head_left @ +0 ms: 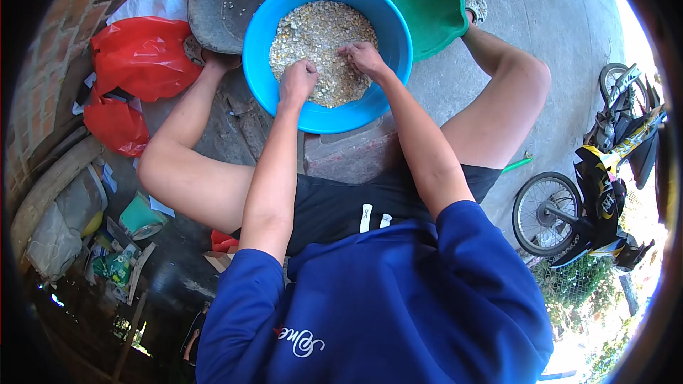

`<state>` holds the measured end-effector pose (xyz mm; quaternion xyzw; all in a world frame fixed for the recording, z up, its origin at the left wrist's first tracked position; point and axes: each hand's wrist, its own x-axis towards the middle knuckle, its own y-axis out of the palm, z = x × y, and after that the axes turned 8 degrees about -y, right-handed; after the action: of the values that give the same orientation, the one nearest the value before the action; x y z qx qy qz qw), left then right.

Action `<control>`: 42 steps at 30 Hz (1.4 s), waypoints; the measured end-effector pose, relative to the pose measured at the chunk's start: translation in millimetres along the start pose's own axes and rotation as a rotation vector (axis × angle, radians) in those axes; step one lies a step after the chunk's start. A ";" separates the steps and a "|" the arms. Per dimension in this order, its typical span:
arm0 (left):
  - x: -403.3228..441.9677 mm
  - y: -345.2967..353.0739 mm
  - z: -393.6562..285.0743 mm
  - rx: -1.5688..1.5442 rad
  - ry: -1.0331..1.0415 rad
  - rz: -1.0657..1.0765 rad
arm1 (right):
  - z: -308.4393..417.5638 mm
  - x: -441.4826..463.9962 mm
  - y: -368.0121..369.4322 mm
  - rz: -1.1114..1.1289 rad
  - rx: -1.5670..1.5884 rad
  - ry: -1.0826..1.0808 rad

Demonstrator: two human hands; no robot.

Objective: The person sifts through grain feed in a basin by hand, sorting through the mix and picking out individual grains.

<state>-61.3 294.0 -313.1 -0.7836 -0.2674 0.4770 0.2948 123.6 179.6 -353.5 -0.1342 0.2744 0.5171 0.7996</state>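
Observation:
A round blue basin (256,75) stands between the person's legs, holding a thick layer of yellow and whitish grain, like dried corn kernels mixed with pale bits (320,32). My left hand (299,81) is over the near left part of the grain, its fingers curled together; whatever is in them is hidden. On the right side of the basin, my right hand (362,59) is closed with its fingertips down at the grain. What those fingers hold is too small to make out. The two hands are a short distance apart.
Behind the blue basin are a dark shallow pan (213,11) with a few scattered kernels and a large green basin (430,7). Red plastic bags (139,60) lie at left near a brick wall (53,50). A motorcycle (597,192) is at right.

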 end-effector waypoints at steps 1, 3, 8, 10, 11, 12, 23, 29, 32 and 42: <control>0.5 0.8 0.0 0.008 -0.003 0.003 | -1.4 1.1 0.2 -0.002 -0.019 -0.003; 1.7 2.5 -0.3 0.005 -0.005 -0.013 | -3.2 5.6 -0.3 -0.007 -0.057 -0.010; -1.0 2.5 -4.2 -0.009 -0.006 -0.044 | -5.0 9.0 -1.3 -0.170 -0.238 -0.187; -0.7 2.7 -5.2 0.009 -0.002 -0.035 | 1.8 3.9 -0.6 -0.282 -0.296 -0.209; -0.5 3.0 -5.9 0.022 -0.001 -0.033 | 5.7 1.8 -1.5 -0.339 -0.325 -0.172; 0.1 4.1 -5.9 0.034 -0.001 -0.031 | 9.6 0.7 -2.4 -0.396 -0.355 -0.135; 19.7 5.4 4.3 -0.877 -0.266 0.572 | 16.1 4.8 0.4 -0.471 -0.523 -0.109; 17.8 -20.3 -16.7 -1.567 -0.103 1.213 | 22.5 6.2 4.5 -0.486 -0.643 -0.117; 9.9 -26.4 -33.8 -1.752 -0.046 1.281 | 17.8 12.2 6.8 -0.492 -0.671 -0.131; 4.5 -31.3 -71.9 -1.909 0.023 1.505 | 5.0 21.4 4.1 -0.502 -0.514 -0.251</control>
<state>1.2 303.7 -266.7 -0.6493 0.0131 0.1332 -0.7487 128.1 200.0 -361.5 -0.3291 -0.0058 0.3694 0.8690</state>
